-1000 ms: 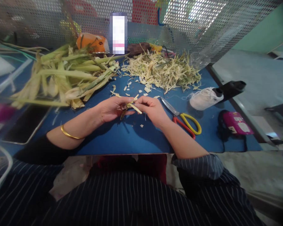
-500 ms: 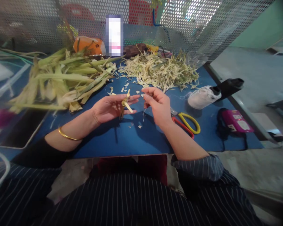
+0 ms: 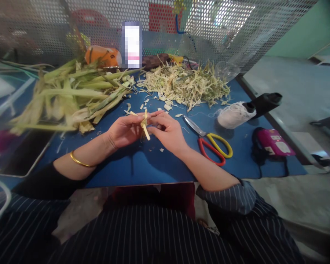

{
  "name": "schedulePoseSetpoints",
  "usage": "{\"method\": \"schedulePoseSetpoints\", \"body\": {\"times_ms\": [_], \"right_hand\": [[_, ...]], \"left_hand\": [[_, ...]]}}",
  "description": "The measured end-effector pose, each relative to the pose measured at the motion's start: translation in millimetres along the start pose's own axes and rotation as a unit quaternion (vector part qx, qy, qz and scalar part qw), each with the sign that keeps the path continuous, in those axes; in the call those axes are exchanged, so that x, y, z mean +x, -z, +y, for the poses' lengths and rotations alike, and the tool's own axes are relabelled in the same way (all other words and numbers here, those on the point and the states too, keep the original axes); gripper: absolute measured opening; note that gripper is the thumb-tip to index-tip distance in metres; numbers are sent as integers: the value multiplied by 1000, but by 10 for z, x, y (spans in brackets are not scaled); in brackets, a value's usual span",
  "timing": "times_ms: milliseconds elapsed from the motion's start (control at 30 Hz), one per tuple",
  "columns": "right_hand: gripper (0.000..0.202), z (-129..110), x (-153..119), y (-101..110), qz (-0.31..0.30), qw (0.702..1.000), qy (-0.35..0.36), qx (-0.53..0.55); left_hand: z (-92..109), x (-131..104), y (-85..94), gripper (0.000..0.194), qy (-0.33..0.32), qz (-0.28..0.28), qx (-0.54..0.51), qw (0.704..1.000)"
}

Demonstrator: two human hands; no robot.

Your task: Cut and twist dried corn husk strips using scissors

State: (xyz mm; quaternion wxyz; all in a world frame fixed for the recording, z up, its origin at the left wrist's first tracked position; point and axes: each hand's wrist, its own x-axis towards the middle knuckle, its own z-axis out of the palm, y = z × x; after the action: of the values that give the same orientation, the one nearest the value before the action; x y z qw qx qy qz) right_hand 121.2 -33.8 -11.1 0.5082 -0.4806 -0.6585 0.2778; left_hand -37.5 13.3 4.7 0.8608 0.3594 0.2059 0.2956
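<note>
Husk strips [image 3: 146,131] above the table [image 3: 159,168], near its front edge
Left hand [image 3: 126,131] pinches them; right hand [image 3: 169,134] curls close by, its grip unclear. Scissors [image 3: 202,134] lie toward the right edge.

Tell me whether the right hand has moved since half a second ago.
Yes. Judged against the scissors, the right hand has moved left and no longer covers part of them.

Left hand [image 3: 128,130]: palm turned inward, thumb pressed forward in a pinch
Right hand [image 3: 168,131]: back turned upward, fingers bent, thumb extended toward the left hand
Left forearm [image 3: 86,154]: angled inward, bared below a plain black sleeve [image 3: 53,179]
Right forearm [image 3: 206,167]: angled inward, bared below a rolled, dark pinstriped sleeve [image 3: 233,197]
</note>
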Motion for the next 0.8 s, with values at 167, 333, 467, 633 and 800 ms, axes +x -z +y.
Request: {"method": "schedulePoseSetpoints", "body": {"times_ms": [167, 333, 467, 633, 800], "right_hand": [[11, -10, 0, -20, -2, 1000, -13, 26], [11, -27, 13, 108, -42, 958, -156, 235], [11, -30, 28, 209, -26, 929, -188, 318], [12, -51, 35, 242, -12, 929, -196, 315], [13, -2, 72, 247, 23, 914, -210, 345]], "left_hand": [[-2, 5, -7, 15, 3, 1, 18, 1000], [29, 11, -17, 19, 6, -11, 30, 999], [7, 60, -2, 13, -25, 71, 66, 995], [-31, 68, -29, 8, -82, 158, 165, 970], [-86, 36, -86, 14, -99, 186, 219, 953]]}}
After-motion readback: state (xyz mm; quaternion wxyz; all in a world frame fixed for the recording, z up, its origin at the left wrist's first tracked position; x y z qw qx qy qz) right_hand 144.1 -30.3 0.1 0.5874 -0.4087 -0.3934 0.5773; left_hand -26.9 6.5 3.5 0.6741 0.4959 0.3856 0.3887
